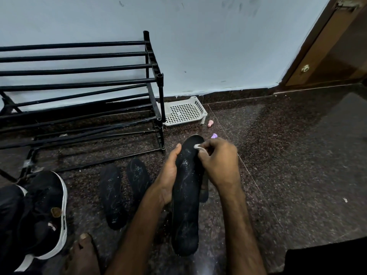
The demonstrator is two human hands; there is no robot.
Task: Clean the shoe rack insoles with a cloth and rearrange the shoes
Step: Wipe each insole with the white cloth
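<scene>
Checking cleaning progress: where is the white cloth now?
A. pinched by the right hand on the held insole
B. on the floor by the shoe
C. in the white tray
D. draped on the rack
A: the right hand pinches the white cloth against the black insole that the left hand holds.

Left hand (168, 175) holds insole (186, 205); right hand (218, 165) pinches cloth (197, 146)

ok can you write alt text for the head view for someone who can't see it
A person's left hand holds a black insole by its edge while the right hand pinches a small white cloth against its toe end. Two more insoles lie on the dark floor beside it, before a black shoe rack, a black sneaker at lower left.
</scene>
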